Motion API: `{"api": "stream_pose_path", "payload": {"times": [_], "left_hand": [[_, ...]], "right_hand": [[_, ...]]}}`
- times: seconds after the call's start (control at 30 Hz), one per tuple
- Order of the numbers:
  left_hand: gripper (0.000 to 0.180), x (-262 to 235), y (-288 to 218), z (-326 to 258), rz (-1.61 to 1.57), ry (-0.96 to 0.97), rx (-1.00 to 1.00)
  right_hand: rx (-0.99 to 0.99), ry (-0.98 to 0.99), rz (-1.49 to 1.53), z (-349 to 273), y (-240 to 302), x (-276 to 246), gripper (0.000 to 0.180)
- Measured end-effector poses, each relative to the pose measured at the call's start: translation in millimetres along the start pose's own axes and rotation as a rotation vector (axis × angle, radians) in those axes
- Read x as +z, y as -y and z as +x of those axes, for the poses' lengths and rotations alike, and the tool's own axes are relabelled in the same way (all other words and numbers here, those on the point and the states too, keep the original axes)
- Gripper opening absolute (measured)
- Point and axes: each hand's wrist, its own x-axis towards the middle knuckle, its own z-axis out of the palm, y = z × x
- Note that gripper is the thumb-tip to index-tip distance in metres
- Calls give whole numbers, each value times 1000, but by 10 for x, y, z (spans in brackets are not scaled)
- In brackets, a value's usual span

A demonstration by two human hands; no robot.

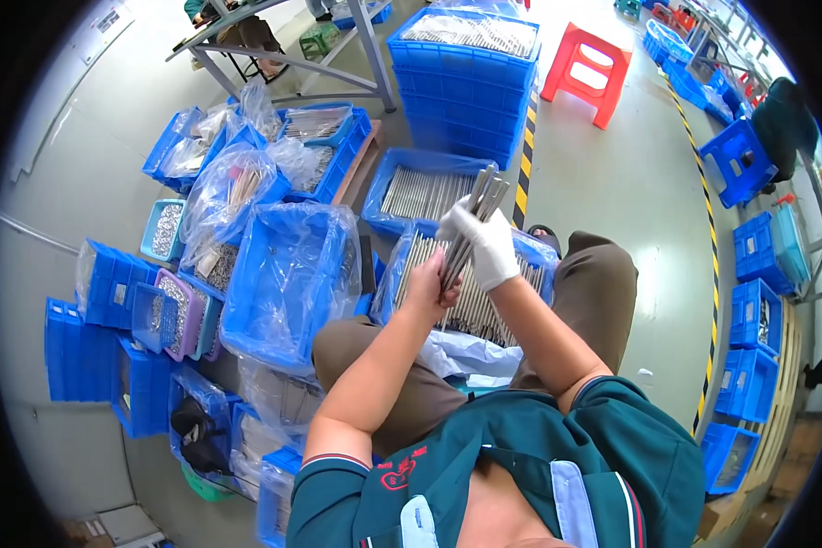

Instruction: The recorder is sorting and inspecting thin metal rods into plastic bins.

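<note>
A bundle of thin metal rods (490, 189) slants up and away from me above a plastic-lined blue crate. My bare left hand (427, 281) is closed around the lower end of the bundle. Higher up, my right hand (486, 245), in a white glove, grips the same rods, its fingers wrapped over them. Beneath both hands, many similar rods (480, 306) lie side by side in the near crate (544, 248), partly hidden by my forearms. White sheeting (470, 354) covers its near edge. Just beyond stands another blue crate (381, 212) of rods.
A lined blue crate (288, 212) stands to my left, among bins of small metal parts (166, 228). Stacked blue crates (466, 110) rise ahead, near a red stool (586, 73). Striped floor tape (523, 173) runs past my right side. More crates (747, 384) line the far right.
</note>
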Motion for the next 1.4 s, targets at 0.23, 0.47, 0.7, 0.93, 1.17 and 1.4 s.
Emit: {"api": "stream_pose_path", "payload": {"times": [0.23,0.47,0.7,0.93,1.17,1.4], "left_hand": [[23,-144,248,379,-403,-12,48],[30,-241,-338,54,-179,1,321],[11,-245,-583,-166,-134,301,215],[29,83,-529,-262,143,193,268],[25,168,-473,-229,173,130,317],[7,265,-335,-153,172,-56,433]], "right_hand": [[-39,92,-491,-284,-320,70,28],[199,311,-269,-189,-8,-270,15],[483,485,-144,-215,-15,-611,22],[602,482,-85,-313,-119,-590,24],[655,447,-55,-345,-215,-613,29],[675,392,-91,-340,-241,-603,35]]}}
